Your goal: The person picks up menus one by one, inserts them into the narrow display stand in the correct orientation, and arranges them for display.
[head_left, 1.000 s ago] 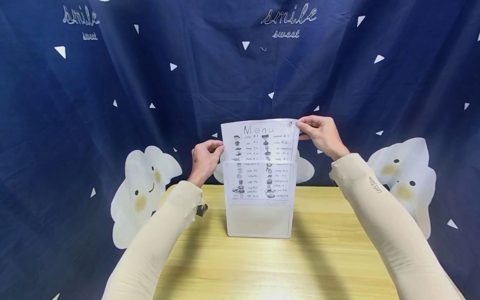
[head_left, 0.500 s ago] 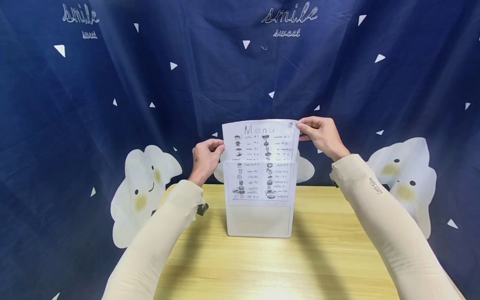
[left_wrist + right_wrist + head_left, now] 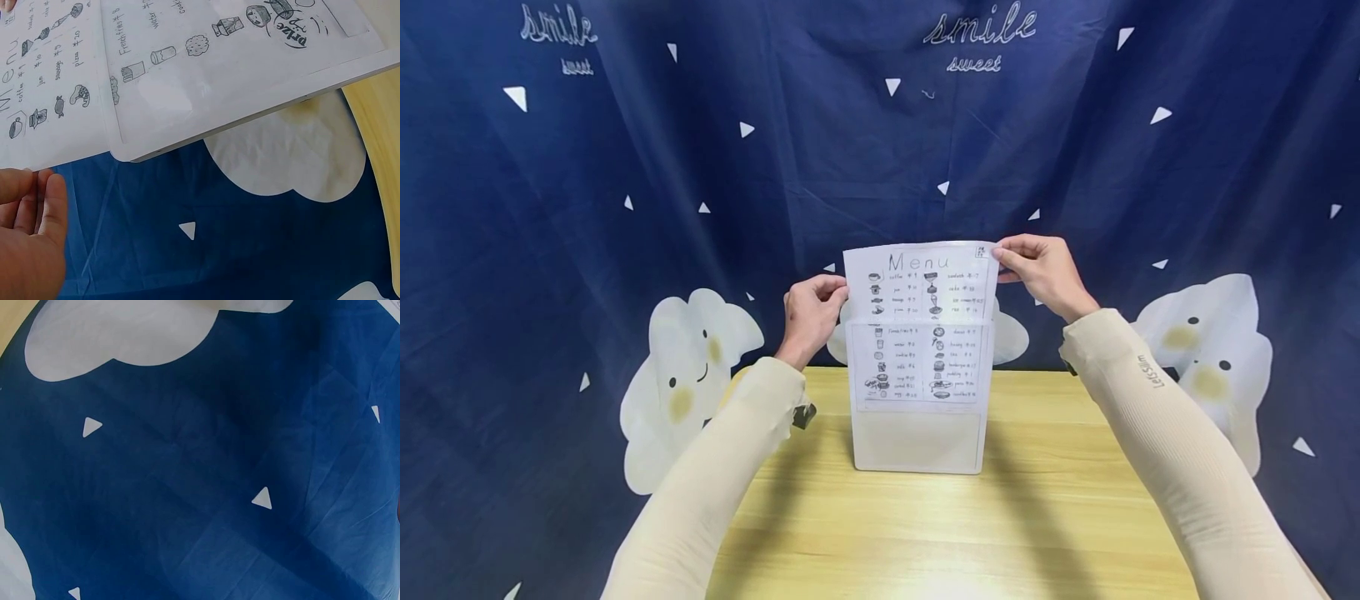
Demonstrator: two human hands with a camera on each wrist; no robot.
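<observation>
Here's the left hand (image 3: 814, 318), thumb and fingers pinching the left edge of a white paper sheet (image 3: 910, 287) headed "Menu", covered with small black drawings; the right hand (image 3: 1043, 271) pinches its top right corner. The sheet's lower part sits inside a flat, rectangular, whitish see-through holder (image 3: 917, 442), its upper part rising above the rim. Holder upright, over a pale yellow wood-grain table (image 3: 925, 533), dark shadow bands either side, bright glare at the near end. Behind, a navy blue fabric curtain (image 3: 850, 150) carries white triangles, "smile sweet" lettering and white clouds (image 3: 658, 358); sheet and holder block the middle one.
</observation>
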